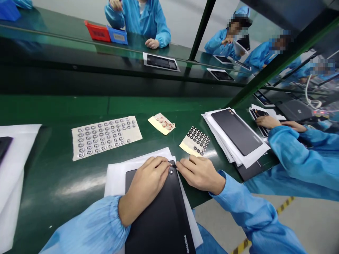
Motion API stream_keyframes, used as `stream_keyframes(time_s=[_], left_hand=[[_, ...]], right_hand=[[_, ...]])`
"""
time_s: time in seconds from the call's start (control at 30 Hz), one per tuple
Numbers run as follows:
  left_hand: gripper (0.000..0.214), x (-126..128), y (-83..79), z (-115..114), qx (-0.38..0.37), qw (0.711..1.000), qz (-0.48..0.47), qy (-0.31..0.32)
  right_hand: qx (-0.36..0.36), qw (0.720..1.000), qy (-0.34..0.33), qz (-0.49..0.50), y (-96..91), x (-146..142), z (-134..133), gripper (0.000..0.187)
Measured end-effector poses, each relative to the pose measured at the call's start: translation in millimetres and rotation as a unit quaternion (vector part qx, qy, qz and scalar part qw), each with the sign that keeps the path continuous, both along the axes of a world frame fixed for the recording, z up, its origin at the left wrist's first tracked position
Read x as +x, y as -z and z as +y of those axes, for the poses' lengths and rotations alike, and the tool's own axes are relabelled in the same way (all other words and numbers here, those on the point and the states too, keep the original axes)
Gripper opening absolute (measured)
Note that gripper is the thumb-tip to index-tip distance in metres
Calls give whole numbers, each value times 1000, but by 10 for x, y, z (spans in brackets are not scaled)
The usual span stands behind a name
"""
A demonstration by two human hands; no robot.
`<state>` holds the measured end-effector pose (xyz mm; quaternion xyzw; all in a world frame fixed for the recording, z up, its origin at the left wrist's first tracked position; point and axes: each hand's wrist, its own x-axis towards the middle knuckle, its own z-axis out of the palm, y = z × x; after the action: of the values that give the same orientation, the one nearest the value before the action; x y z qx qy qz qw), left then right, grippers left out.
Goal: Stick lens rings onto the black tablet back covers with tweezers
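A dark tablet [161,220] lies back side up on white sheets [115,178] in front of me, the word POSITIVO near its lower right edge. My left hand [148,183] rests over its upper part, fingers pressed together and fingertips at the camera corner. From the right, my right hand [200,173] meets them there in a pinch. A tiny dark piece [173,165] shows between the two sets of fingertips, too small to name. Just below it sits a round camera lens [171,172]. What my left fingertips grip is hidden.
Beyond the tablet lie a sheet of ring-shaped stickers [136,132], a small sheet with red-outlined pieces [164,123] and a sheet of black rings [197,141]. Another tablet [237,132] tops white sheets at right, near a co-worker's hands [268,122]. A green post [254,81] slants behind.
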<state>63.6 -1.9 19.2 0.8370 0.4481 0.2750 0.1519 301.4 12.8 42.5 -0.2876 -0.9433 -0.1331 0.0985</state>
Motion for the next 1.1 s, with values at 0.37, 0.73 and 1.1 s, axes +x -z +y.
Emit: stream_keyframes(time_s=[0.37, 0.73, 1.1], left_hand=[[20, 38, 6, -12, 16, 995, 97, 4], [29, -62, -222, 1648, 19, 988, 114, -106], [22, 68, -300, 1685, -166, 986, -6, -34]], right_hand=[[63, 990, 60, 107, 307, -84, -202, 28], [-79, 941, 318, -83, 130, 229, -162, 22], [-118, 941, 318, 1, 155, 333, -44, 11]])
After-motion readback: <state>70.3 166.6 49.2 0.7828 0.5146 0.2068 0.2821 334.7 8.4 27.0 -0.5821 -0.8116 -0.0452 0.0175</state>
